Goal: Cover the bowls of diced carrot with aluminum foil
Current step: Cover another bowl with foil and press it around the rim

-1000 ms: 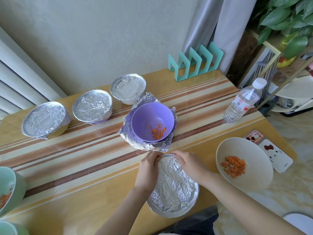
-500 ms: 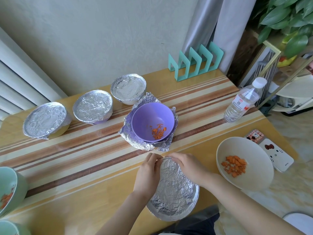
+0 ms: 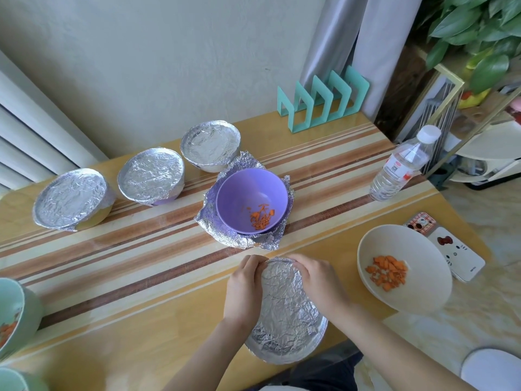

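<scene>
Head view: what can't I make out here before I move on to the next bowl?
All in the head view.
Near bowl: contents hidden by its foil; far rim hidden under the left hand and right hand gripping it.
Three back bowls: contents hidden by foil.
Green bowl: cut off by the left frame edge.
Bottle label: print too small to read.

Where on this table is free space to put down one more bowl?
Widest bare patch: the left middle of the table, bordered by three foil-covered bowls behind, the green bowl at left and the left hand crimping foil. A smaller one lies between the purple bowl and the water bottle. Crowded: around the beige bowl and phones.
</scene>
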`<state>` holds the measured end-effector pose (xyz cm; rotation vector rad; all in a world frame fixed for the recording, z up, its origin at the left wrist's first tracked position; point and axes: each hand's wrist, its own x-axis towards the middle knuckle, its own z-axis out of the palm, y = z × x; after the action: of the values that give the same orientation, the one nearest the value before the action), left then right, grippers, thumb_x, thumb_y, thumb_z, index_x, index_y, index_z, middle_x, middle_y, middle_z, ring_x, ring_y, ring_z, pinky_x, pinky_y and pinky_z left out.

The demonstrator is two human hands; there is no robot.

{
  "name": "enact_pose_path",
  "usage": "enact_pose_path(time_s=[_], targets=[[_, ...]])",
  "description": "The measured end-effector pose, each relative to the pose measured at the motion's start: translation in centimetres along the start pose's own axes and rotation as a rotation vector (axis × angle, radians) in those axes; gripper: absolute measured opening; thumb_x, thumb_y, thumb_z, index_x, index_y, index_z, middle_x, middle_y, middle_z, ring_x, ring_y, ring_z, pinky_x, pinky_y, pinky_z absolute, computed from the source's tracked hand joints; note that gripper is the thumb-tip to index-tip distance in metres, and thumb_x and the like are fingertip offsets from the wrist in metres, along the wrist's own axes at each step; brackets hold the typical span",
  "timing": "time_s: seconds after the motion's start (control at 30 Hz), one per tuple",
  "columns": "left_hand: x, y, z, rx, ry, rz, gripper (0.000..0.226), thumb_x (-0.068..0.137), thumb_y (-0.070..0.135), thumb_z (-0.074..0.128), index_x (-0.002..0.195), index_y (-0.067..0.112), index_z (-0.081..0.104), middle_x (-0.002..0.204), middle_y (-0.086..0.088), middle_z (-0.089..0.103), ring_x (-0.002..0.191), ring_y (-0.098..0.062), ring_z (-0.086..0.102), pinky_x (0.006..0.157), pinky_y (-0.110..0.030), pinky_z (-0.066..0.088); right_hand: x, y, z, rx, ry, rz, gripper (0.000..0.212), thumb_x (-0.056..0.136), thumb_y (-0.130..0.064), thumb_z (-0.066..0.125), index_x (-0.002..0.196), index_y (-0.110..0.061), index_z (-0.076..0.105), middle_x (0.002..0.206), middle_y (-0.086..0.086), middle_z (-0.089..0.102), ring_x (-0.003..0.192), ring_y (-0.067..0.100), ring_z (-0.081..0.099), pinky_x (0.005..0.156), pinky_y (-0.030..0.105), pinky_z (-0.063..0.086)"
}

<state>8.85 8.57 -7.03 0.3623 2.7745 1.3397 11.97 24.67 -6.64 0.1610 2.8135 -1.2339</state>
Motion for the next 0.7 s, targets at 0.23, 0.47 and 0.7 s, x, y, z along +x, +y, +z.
enact_pose_path(time_s=[0.23,0.47,0.7], targets=[[-0.2,-0.1,0.0,0.012,0.016,0.056,0.014,0.088,0.009,0.05,0.089,0.015,0.063,0.083,0.006,0.063,0.073,-0.008,0.054,0.063,-0.022,0.042,0.3,-0.4,-0.3,-0.071,-0.107,-0.074,0.039,0.097,-0.004,0.046,0.133,-0.017,0.051,0.123,0.0,0.063,0.111,0.006,0.058,0.083,-0.001,0.035],[-0.5,-0.1,0.3,0.007,0.035,0.083,0.013,0.088,0.014,0.049,0.088,0.016,0.063,0.083,0.011,0.057,0.075,-0.006,0.051,0.066,-0.016,0.04,0.5,-0.5,-0.2,-0.053,-0.078,-0.099,0.036,0.093,0.002,0.05,0.122,-0.016,0.061,0.111,0.001,0.069,0.106,0.007,0.063,0.081,0.004,0.042],[0.0,-0.5,0.4,0.048,0.079,0.126,0.01,0.085,0.01,0.056,0.088,0.012,0.065,0.076,0.005,0.041,0.068,-0.006,0.039,0.066,-0.004,0.032,1.0,-1.2,-0.3,-0.009,-0.132,-0.103,0.031,0.096,-0.005,0.048,0.122,-0.015,0.061,0.111,0.0,0.069,0.103,0.009,0.063,0.081,0.005,0.043]])
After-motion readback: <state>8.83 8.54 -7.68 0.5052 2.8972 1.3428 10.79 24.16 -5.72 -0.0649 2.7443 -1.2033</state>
